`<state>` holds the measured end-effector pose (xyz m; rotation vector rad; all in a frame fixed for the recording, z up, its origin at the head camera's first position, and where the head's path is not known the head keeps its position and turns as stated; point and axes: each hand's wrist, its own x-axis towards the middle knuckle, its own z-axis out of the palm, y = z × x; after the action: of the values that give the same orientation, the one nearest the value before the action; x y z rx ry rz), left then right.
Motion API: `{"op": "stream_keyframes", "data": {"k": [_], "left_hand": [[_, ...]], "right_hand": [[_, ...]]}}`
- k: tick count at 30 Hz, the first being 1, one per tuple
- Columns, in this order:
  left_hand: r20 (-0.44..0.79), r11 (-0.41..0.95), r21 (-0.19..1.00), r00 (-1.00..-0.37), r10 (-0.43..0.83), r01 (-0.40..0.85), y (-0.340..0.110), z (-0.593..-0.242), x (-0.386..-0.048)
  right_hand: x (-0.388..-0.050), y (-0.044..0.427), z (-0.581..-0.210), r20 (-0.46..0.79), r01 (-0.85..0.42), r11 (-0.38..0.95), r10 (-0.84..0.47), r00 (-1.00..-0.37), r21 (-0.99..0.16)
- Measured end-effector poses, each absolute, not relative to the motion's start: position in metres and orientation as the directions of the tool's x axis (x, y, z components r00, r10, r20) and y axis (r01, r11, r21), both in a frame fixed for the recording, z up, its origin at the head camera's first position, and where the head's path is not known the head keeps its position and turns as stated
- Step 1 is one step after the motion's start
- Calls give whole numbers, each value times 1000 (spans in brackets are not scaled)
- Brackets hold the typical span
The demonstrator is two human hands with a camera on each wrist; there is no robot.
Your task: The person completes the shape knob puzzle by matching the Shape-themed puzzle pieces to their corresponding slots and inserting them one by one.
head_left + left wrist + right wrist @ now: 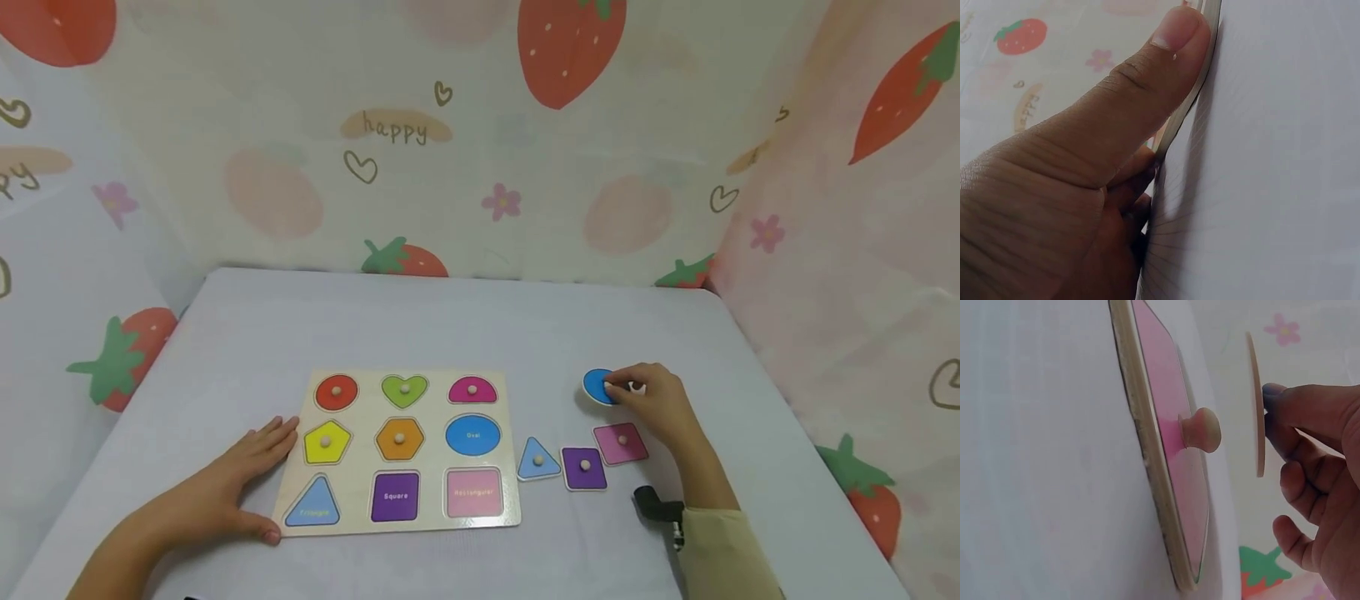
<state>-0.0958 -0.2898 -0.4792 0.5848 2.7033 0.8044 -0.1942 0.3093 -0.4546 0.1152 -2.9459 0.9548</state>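
My right hand pinches the blue oval puzzle piece by its knob, to the right of the puzzle board. In the right wrist view this oval piece is seen edge-on, apart from the table. My left hand rests against the board's left edge, fingers extended toward the upper corner and thumb at the lower one. The left wrist view shows the thumb along that edge. Bare recesses show on the board: an oval, a triangle, a square and a rectangle.
Beside the board lie a light-blue triangle piece, a purple square piece and a pink rectangle piece. Several knobbed pieces, such as the red circle, sit in the board. Strawberry-print cloth hangs around the white table.
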Motion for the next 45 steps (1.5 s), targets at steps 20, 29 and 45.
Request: {"op": "stream_keyframes", "data": {"k": [20, 29, 45], "left_hand": [[-131, 764, 569, -884, 449, 304, -289, -478, -96], [-137, 762, 581, -889, 437, 286, -290, -479, -94], [-142, 751, 596, -883, 447, 284, -289, -479, -95]], "right_hand": [[-193, 283, -438, 132, -160, 793, -101, -986, -588], [-193, 263, -427, 123, -201, 781, -159, -980, -591], [-184, 215, -417, 71, -219, 765, -223, -972, -605]]}}
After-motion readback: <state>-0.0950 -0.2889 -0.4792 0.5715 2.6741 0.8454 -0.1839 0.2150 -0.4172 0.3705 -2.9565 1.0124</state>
